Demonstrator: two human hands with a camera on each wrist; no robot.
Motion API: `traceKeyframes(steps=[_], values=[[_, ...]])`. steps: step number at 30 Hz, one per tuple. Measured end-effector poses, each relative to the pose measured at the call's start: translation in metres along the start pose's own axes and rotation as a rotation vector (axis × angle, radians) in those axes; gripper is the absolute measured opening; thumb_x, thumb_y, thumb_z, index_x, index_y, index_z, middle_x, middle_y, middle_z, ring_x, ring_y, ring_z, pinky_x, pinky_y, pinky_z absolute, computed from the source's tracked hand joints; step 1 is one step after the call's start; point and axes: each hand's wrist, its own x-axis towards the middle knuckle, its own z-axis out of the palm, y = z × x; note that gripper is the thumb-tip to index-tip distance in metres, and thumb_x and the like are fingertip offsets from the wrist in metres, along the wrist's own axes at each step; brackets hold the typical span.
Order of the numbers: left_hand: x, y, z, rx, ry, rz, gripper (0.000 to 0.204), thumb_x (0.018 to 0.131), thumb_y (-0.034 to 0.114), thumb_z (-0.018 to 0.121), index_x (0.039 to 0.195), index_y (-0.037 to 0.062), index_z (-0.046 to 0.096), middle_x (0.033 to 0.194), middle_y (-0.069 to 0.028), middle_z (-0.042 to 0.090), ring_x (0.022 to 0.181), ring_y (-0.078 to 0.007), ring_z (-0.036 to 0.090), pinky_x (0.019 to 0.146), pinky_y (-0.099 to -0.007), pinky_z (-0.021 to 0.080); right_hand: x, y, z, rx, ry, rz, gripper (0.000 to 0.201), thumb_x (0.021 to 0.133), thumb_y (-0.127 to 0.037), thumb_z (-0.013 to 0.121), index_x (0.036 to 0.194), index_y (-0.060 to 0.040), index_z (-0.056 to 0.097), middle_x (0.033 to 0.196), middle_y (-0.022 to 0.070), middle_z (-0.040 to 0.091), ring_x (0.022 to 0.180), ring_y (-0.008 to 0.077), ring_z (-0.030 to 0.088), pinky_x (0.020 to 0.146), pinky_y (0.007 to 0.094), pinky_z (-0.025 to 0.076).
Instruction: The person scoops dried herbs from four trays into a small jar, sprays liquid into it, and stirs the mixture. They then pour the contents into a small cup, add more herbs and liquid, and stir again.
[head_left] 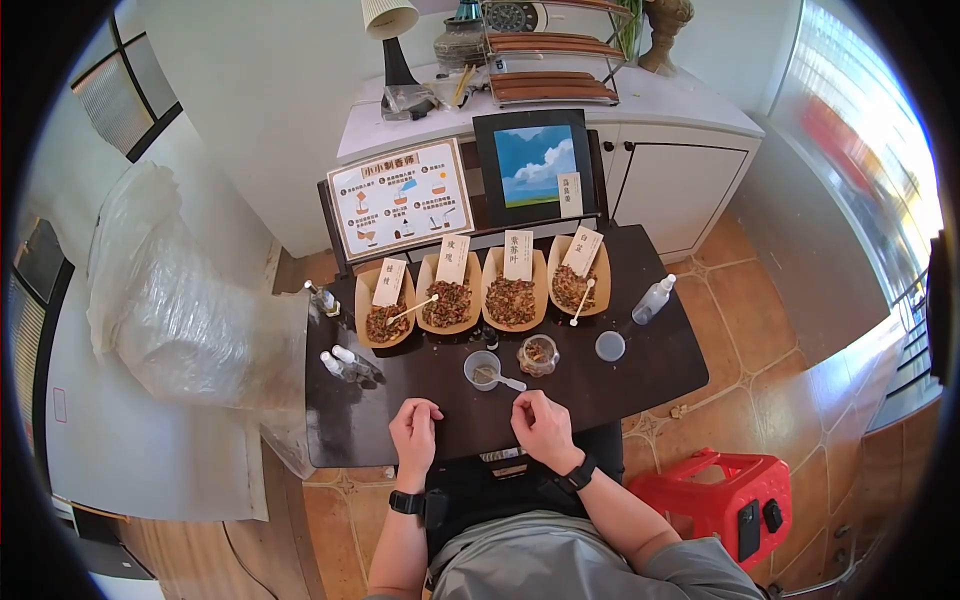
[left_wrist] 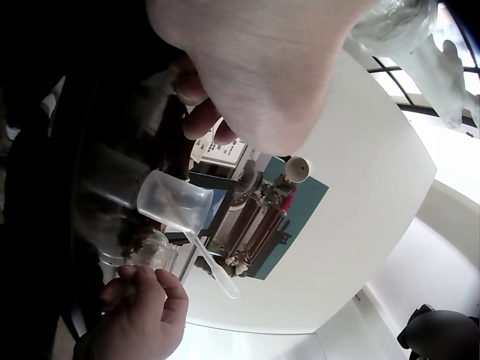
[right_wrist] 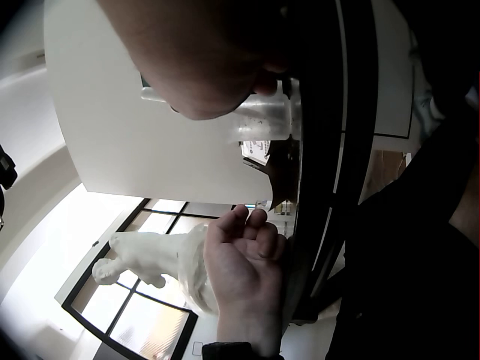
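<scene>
Where the dark table (head_left: 440,420) is bordered nearest, two hands are noted: left hand (head_left: 412,435) and right hand (head_left: 543,425), both loosely curled, nothing seen held. One clear cup (head_left: 480,368), spoon (head_left: 508,382) leaned inside, is placed just beyond; one filled jar (head_left: 538,356) is set beside it.

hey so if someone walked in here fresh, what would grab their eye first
Probably the bright red stool on the tiled floor at the person's right. Next, the four labelled trays of dried bits lined up across the dark table, with a blue-sky picture behind them.
</scene>
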Motion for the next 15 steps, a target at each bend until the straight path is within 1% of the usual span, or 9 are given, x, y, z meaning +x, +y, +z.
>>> traceKeyframes(steps=[2, 4, 5, 7, 8, 10, 14, 15], values=[[0.0002, 0.0010, 0.0008, -0.001, -0.001, -0.001, 0.021, 0.109, 0.012, 0.055, 0.094, 0.0026, 0.067, 0.079, -0.0010, 0.068, 0.057, 0.0002, 0.041, 0.051, -0.0196, 0.031, -0.0002, 0.0008, 0.0006, 0.002, 0.000, 0.000, 0.015, 0.089, -0.002, 0.072, 0.100, -0.0050, 0.062, 0.078, 0.0123, 0.068, 0.067, 0.0312, 0.069, 0.060, 0.0396, 0.055], [-0.0003, 0.0048, 0.0029, -0.006, 0.012, -0.007, 0.024, 0.109, 0.013, 0.055, 0.091, 0.0025, 0.067, 0.073, 0.0018, 0.062, 0.056, 0.0000, 0.041, 0.051, -0.0200, 0.030, -0.0002, 0.0010, 0.0013, 0.001, 0.006, 0.000, 0.015, 0.089, -0.002, 0.072, 0.100, -0.0052, 0.062, 0.079, 0.0120, 0.068, 0.067, 0.0310, 0.069, 0.060, 0.0395, 0.055], [-0.0003, 0.0044, 0.0025, -0.006, 0.012, -0.006, 0.024, 0.109, 0.013, 0.055, 0.091, 0.0025, 0.067, 0.073, 0.0018, 0.062, 0.056, 0.0000, 0.041, 0.051, -0.0200, 0.030, -0.0004, 0.0009, 0.0013, 0.001, 0.006, -0.001, 0.015, 0.089, -0.002, 0.072, 0.100, -0.0052, 0.062, 0.079, 0.0120, 0.068, 0.067, 0.0310, 0.069, 0.060, 0.0395, 0.055], [0.0001, 0.0038, 0.0020, 0.006, 0.007, 0.004, 0.028, 0.109, 0.015, 0.055, 0.087, 0.0023, 0.066, 0.068, 0.0046, 0.055, 0.056, 0.0000, 0.040, 0.050, -0.0206, 0.028, -0.0002, 0.0009, 0.0011, 0.004, 0.007, -0.002, 0.014, 0.089, -0.002, 0.071, 0.099, -0.0054, 0.062, 0.079, 0.0116, 0.068, 0.067, 0.0309, 0.069, 0.060, 0.0394, 0.054], [0.0002, 0.0033, 0.0022, 0.006, 0.007, 0.004, 0.028, 0.109, 0.015, 0.055, 0.087, 0.0023, 0.066, 0.068, 0.0046, 0.055, 0.056, 0.0000, 0.040, 0.050, -0.0206, 0.028, 0.0000, 0.0008, 0.0008, 0.004, 0.007, -0.002, 0.014, 0.089, -0.002, 0.071, 0.099, -0.0054, 0.062, 0.079, 0.0116, 0.068, 0.067, 0.0309, 0.069, 0.060, 0.0394, 0.054], [0.0003, 0.0036, 0.0031, 0.028, 0.024, -0.001, 0.032, 0.110, 0.016, 0.056, 0.083, 0.0020, 0.066, 0.065, 0.0060, 0.051, 0.056, -0.0003, 0.040, 0.050, -0.0215, 0.028, 0.0005, 0.0003, 0.0001, -0.003, 0.004, -0.008, 0.014, 0.089, -0.002, 0.071, 0.099, -0.0054, 0.062, 0.079, 0.0114, 0.068, 0.067, 0.0306, 0.069, 0.060, 0.0393, 0.055], [-0.0003, 0.0071, 0.0020, 0.038, 0.007, 0.009, 0.038, 0.111, 0.020, 0.053, 0.081, 0.0020, 0.066, 0.065, 0.0050, 0.052, 0.055, -0.0014, 0.041, 0.051, -0.0221, 0.029, 0.0006, -0.0025, -0.0007, 0.003, -0.012, 0.019, 0.015, 0.089, -0.002, 0.071, 0.100, -0.0058, 0.062, 0.079, 0.0112, 0.068, 0.067, 0.0308, 0.070, 0.061, 0.0395, 0.055], [-0.0002, 0.0068, 0.0004, 0.067, 0.007, 0.030, 0.041, 0.112, 0.023, 0.051, 0.081, 0.0023, 0.066, 0.065, 0.0043, 0.052, 0.055, -0.0021, 0.042, 0.052, -0.0224, 0.030, 0.0006, -0.0020, 0.0007, 0.000, 0.004, -0.003, 0.015, 0.088, -0.003, 0.072, 0.100, -0.0061, 0.063, 0.079, 0.0113, 0.068, 0.068, 0.0310, 0.070, 0.061, 0.0397, 0.056]])
